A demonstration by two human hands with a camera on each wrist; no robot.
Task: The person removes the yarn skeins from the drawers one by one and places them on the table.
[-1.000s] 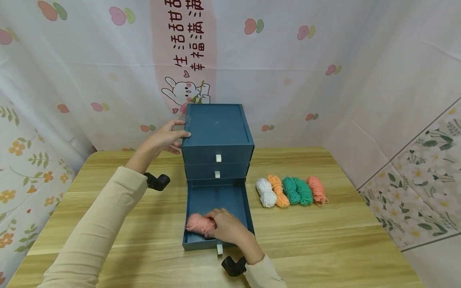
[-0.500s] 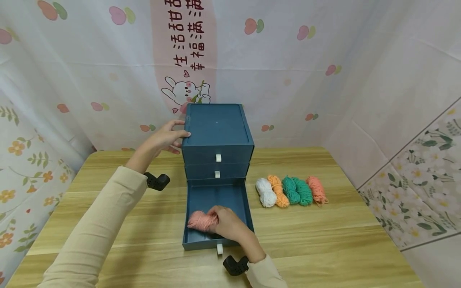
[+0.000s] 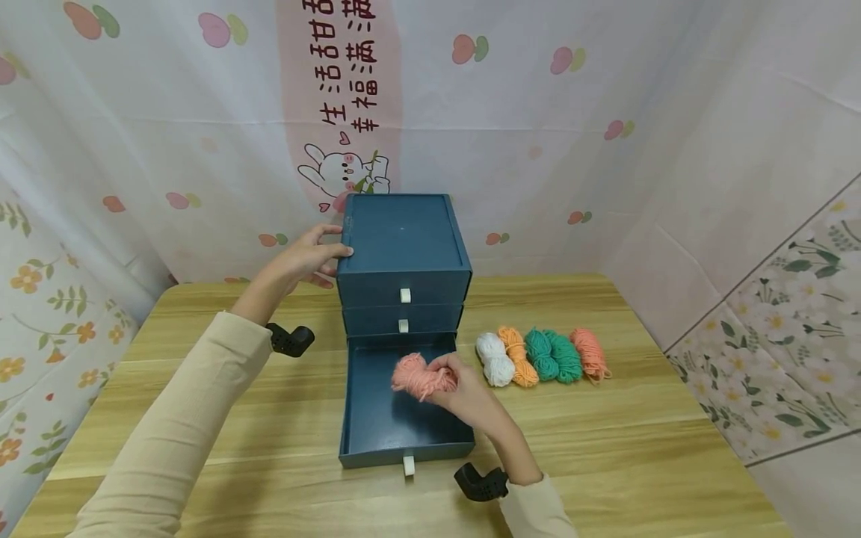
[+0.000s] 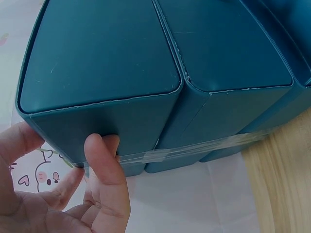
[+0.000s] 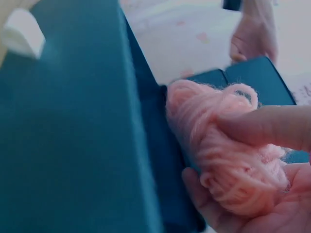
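Note:
In the head view my right hand (image 3: 468,397) grips a pink skein of yarn (image 3: 415,376) above the pulled-out bottom drawer (image 3: 377,407) of a dark blue cabinet (image 3: 403,235). The right wrist view shows the thumb pressed into the middle of the skein (image 5: 199,119), with the fingers beneath it. My left hand (image 3: 304,258) rests against the cabinet's left side near the top. Its thumb lies at the upper edge. Fingertips touch the cabinet's side wall (image 4: 136,116) in the left wrist view. No other yarn shows inside the drawer.
Right of the cabinet, a row of skeins lies on the wooden table (image 3: 592,448): white (image 3: 495,360), orange (image 3: 518,357), green (image 3: 553,356) and coral (image 3: 590,354). Two upper drawers with white pulls (image 3: 405,296) are closed. A printed curtain (image 3: 538,149) hangs behind.
My right hand has lifted the pink skein from the drawer's front left and carried it up, back and to the right. The left hand stays in place against the cabinet.

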